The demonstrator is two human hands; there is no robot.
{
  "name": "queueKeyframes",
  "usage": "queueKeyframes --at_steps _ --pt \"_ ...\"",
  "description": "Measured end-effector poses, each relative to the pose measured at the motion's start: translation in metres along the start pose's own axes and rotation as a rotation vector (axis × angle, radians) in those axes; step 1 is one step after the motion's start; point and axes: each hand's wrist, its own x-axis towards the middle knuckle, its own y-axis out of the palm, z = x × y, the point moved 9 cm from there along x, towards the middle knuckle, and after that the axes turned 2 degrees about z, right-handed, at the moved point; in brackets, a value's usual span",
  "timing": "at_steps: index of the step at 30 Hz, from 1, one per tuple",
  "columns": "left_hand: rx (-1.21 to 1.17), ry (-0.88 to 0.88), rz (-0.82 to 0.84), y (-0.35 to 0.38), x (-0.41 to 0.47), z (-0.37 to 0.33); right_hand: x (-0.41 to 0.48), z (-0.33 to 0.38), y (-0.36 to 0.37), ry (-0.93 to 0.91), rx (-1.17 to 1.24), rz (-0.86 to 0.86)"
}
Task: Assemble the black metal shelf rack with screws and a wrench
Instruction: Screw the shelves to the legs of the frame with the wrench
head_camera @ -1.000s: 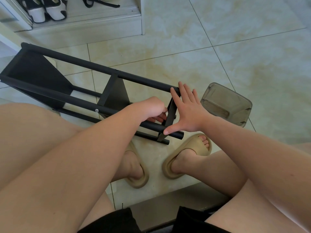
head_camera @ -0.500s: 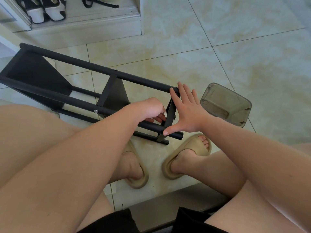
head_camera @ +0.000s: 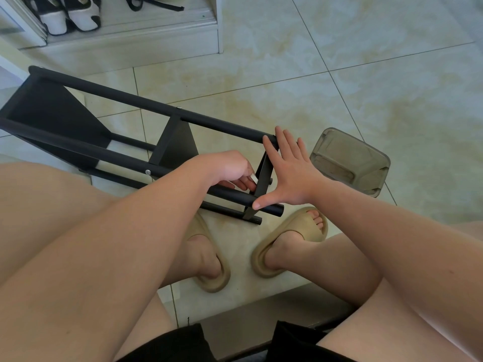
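Observation:
The black metal shelf rack [head_camera: 104,152] lies on its side on the tiled floor in front of my knees. Its end shelf panel [head_camera: 264,176] stands between the near and far tubes. My right hand [head_camera: 290,176] presses flat against the outer face of that panel, thumb on the near tube and fingertips at the far tube. My left hand [head_camera: 230,165] is curled over the near tube, its fingers pinching a small pale metal piece against the panel's inner face. What that piece is I cannot tell. A dark screw end [head_camera: 270,181] pokes out of the panel beside my right palm.
A smoky clear plastic container [head_camera: 350,160] sits on the floor just right of my right hand. My feet in tan sandals [head_camera: 295,236] rest below the rack's end. Black-and-white shoes [head_camera: 70,14] stand on a white ledge [head_camera: 130,40] at the top left.

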Motion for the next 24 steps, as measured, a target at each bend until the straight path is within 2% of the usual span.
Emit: queueKeyframes --at_steps 11,24 --pt "0.098 0.043 0.047 0.000 -0.003 -0.002 0.001 0.000 0.000 0.001 -0.004 0.010" --pt "0.331 0.089 0.100 0.002 -0.012 -0.006 0.001 0.000 0.002 -0.002 -0.008 0.014"
